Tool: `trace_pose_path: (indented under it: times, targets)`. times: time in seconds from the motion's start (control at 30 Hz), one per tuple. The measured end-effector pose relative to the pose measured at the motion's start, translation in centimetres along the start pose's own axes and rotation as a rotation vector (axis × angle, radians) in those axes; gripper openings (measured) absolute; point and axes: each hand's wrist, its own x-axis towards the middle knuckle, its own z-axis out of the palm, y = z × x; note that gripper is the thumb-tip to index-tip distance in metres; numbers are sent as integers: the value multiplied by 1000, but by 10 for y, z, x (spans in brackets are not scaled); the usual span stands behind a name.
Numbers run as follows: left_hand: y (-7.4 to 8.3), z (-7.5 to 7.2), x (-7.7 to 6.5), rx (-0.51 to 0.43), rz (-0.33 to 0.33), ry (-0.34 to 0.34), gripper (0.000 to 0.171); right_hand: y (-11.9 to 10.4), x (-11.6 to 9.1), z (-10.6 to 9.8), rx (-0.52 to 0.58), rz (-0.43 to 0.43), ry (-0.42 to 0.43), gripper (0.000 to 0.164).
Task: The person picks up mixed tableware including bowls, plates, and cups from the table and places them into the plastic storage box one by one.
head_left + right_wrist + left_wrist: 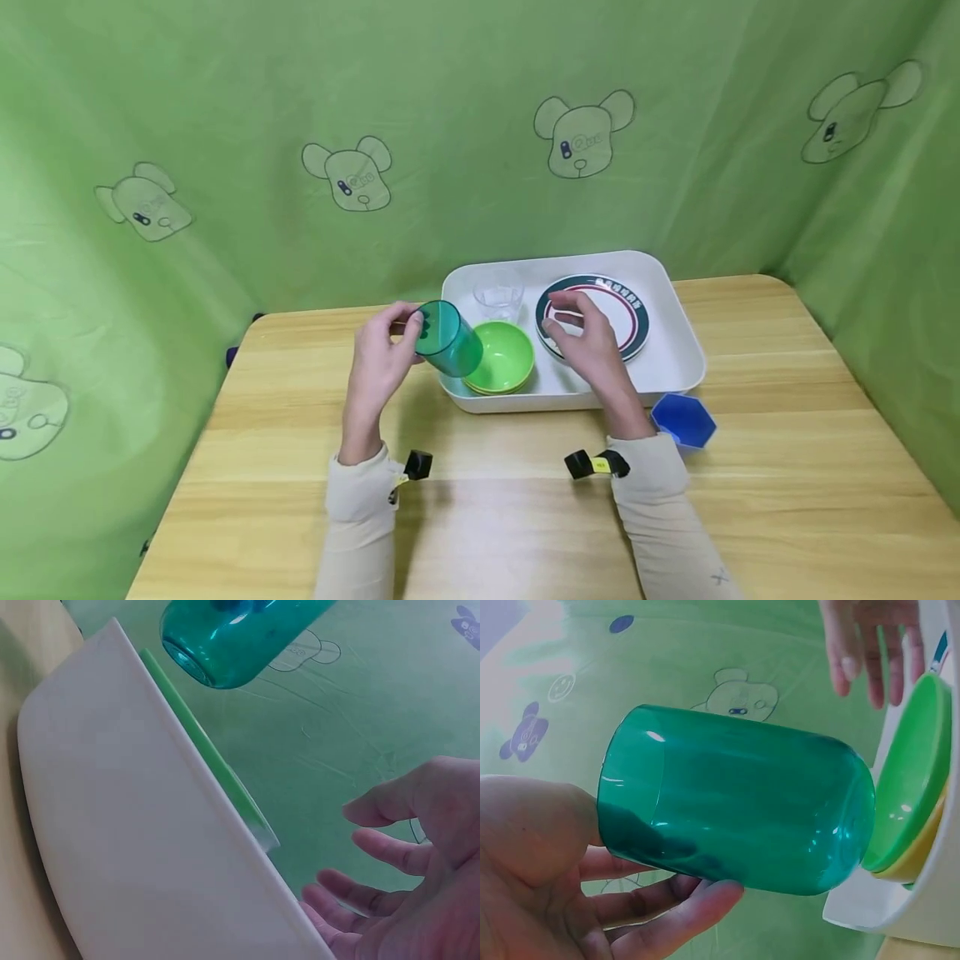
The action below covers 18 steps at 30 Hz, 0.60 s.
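Observation:
A see-through teal cup [450, 342] is tilted above the left end of the white tray [405, 400]. My left hand [382, 354] holds it by the rim end, thumb on one side and fingers on the other, as the left wrist view shows with the cup [742, 802] lying sideways. Just beside the cup's base is a light green bowl [506, 357], stacked on a yellow one [919, 844]. Over the plate [622, 321] with a dark green rim hovers my right hand [592, 342], its fingers loosely bent and holding nothing.
Behind the green bowl, a clear cup [498, 297] stands in the tray. A blue hexagonal cup [684, 421] is on the wooden table [780, 433] by the tray's front right corner, partly behind the right forearm. A green curtain [465, 208] hangs behind.

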Motion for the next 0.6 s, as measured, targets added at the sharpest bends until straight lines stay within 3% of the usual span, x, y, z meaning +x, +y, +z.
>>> trace_pose_path:
  times: [0.33, 0.6]
  targets:
    - [3, 10, 11, 10, 13, 70, 17, -11, -4, -5, 47, -1, 6, 38]
    - [7, 33, 13, 101, 239, 310, 17, -33, -14, 2, 71, -55, 5, 36]
